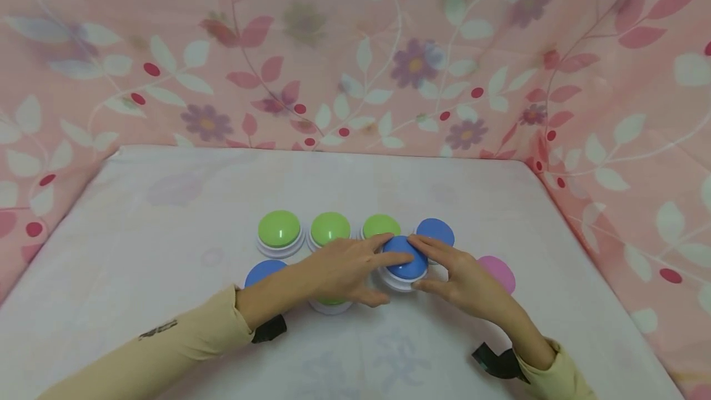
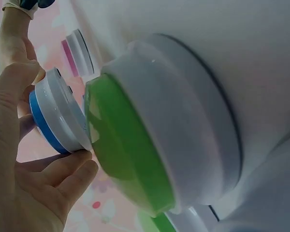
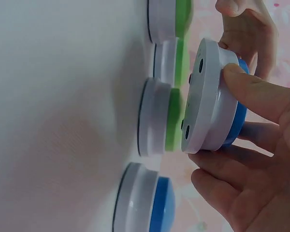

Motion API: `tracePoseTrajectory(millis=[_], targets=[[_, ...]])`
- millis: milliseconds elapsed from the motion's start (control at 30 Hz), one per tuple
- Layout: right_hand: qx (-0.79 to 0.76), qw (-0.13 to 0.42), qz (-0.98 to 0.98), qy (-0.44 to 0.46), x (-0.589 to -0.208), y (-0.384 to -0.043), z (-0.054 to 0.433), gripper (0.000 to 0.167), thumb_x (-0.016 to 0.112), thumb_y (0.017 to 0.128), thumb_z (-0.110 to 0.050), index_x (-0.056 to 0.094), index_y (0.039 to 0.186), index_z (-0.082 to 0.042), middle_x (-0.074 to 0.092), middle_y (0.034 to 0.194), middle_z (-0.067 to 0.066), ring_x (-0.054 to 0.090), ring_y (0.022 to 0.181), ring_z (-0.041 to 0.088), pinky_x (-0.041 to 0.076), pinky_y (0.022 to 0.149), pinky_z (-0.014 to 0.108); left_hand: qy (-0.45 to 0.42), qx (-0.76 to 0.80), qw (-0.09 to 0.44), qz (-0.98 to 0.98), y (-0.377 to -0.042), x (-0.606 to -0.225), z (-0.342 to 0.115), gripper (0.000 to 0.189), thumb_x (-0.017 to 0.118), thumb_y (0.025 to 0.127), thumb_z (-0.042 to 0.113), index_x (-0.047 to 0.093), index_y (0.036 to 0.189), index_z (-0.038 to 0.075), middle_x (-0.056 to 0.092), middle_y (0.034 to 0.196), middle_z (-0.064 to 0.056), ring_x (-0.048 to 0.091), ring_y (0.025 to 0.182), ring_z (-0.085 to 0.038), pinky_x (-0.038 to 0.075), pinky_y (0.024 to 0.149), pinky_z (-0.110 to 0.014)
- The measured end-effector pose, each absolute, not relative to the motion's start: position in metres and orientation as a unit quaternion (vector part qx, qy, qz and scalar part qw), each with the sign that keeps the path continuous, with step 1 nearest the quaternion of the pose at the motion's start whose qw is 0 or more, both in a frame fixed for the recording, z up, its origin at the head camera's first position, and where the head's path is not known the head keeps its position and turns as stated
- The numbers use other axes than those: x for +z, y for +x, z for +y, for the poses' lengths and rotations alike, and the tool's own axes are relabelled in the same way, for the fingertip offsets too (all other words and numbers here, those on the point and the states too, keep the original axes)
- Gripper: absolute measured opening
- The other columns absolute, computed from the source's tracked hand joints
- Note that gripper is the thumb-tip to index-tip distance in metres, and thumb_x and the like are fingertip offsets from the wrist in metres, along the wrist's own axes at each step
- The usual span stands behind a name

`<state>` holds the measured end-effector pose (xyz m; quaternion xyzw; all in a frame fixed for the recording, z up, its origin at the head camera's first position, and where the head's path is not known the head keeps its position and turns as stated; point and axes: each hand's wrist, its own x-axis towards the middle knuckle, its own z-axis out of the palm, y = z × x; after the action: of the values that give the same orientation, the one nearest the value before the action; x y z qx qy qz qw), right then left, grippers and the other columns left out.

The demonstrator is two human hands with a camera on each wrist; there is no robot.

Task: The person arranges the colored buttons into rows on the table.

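Observation:
A blue push button point(image 1: 407, 257) with a white base is raised off the table and tilted, its underside with dark round feet showing in the right wrist view. My right hand point(image 1: 469, 279) grips this button point(image 3: 212, 96), thumb on the near side of the base and fingers round the far side. My left hand point(image 1: 347, 267) touches the same button from the left, one finger across the blue dome and another at the back edge. The left thumb stands apart from it. In the left wrist view, left fingertips point(image 2: 84, 164) meet the base's edge.
Behind the hands, several green buttons point(image 1: 279, 229) and a blue button point(image 1: 436, 231) form a row. Another blue button point(image 1: 265, 271) and a green button point(image 1: 331, 307) are partly hidden by the left arm. A pink button point(image 1: 498, 273) stands beyond the right hand on the white-covered table point(image 1: 183, 215).

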<state>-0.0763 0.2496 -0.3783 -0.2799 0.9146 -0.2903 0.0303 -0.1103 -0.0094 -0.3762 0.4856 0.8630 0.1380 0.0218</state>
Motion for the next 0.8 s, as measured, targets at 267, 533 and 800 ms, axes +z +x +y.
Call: tracePoseTrajectory(millis=[267,533,800], targets=[[-0.283,0.031,0.920,-0.271,-0.384,-0.071,0.241,0.076,0.083,0.080,-0.019,0.048,0.147,-0.014,0.050,0.148,0.011,0.045,0.137,0.036,0.046,0.100,0.048,0.484,0.147,0.040,0.862,-0.105,-0.382,-0.015,0.071,0.071,0.085,0.055,0.045,0.148,0.036,0.045,0.150,-0.015,0.070,0.099,-0.023,0.057,0.080,-0.035],[-0.273,0.057,0.924,-0.261,-0.385,-0.067,0.237,0.077,0.085,0.078,-0.021,0.050,0.146,-0.018,0.052,0.146,0.009,0.049,0.134,0.033,0.051,0.096,0.043,0.494,0.165,0.024,0.853,-0.098,-0.389,-0.019,0.067,0.072,0.084,0.055,0.050,0.144,0.035,0.048,0.148,-0.015,0.069,0.098,-0.020,0.057,0.082,-0.035],[-0.282,0.068,0.917,-0.274,-0.392,-0.066,0.233,0.076,0.084,0.078,-0.019,0.051,0.146,-0.016,0.053,0.146,0.007,0.046,0.137,0.031,0.048,0.099,0.044,0.494,0.152,0.017,0.856,-0.097,-0.395,-0.022,0.064,0.070,0.084,0.057,0.053,0.142,0.037,0.049,0.148,-0.013,0.070,0.091,-0.017,0.057,0.075,-0.031]])
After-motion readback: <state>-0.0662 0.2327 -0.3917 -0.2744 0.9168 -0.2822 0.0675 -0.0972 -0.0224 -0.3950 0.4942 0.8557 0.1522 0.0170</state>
